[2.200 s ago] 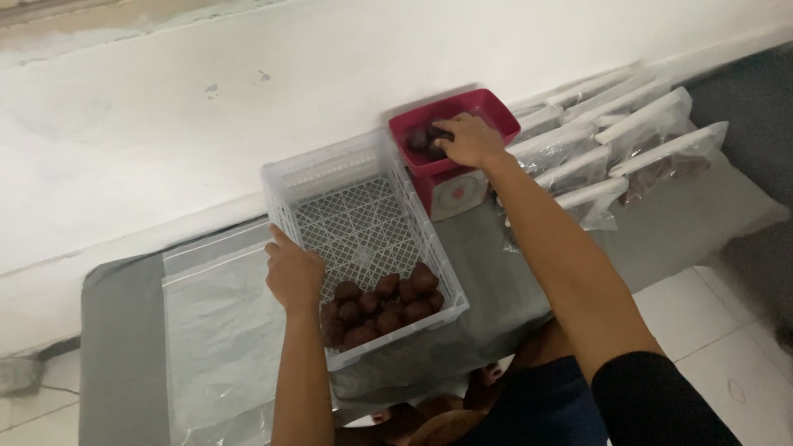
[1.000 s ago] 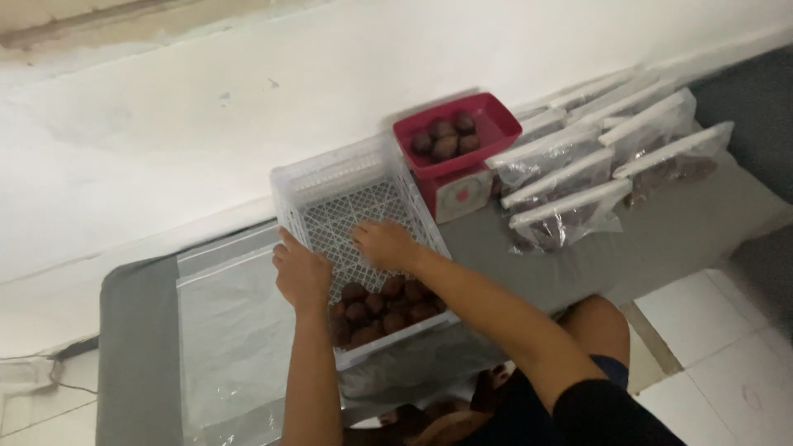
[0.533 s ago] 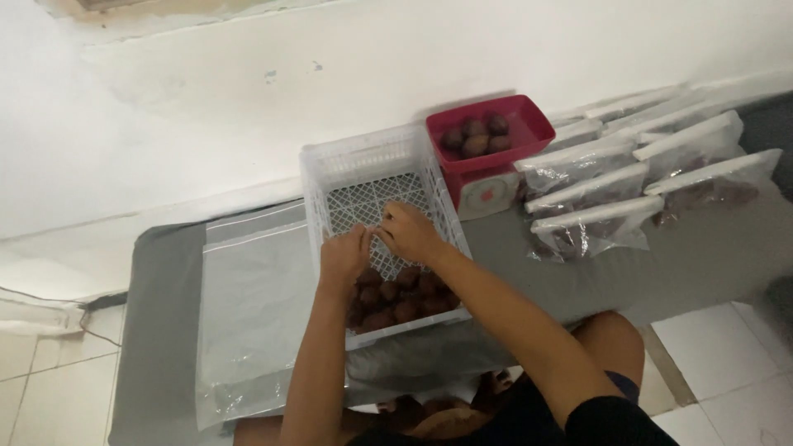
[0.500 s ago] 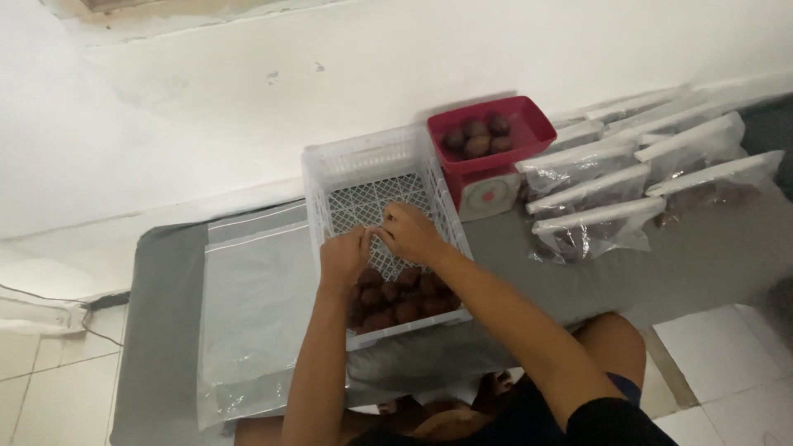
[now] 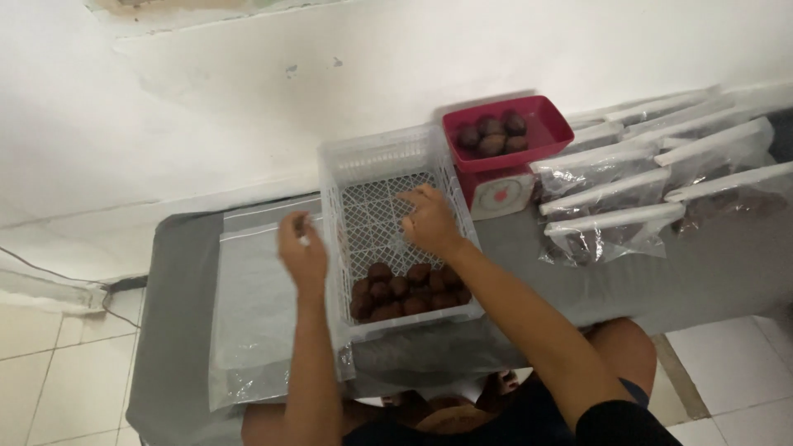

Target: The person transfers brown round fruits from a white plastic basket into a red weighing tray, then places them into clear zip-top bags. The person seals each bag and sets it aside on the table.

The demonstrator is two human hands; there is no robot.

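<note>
Brown fruits (image 5: 409,291) remain in the white crate (image 5: 388,161); right hand (image 5: 429,221) fingers curled inside, left hand (image 5: 302,252) pinching something small.

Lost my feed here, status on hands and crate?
Left hand raised over clear bags, grip unclear. Right hand inside white crate, above brown fruits. Nothing blocking.

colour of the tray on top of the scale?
Dark pink-red tray, holding brown round fruits, on the small white scale. Head view, the only one.

White lattice crate (image 5: 388,177), brown fruits (image 5: 405,293), red tray (image 5: 549,132), grey table (image 5: 178,330).
</note>
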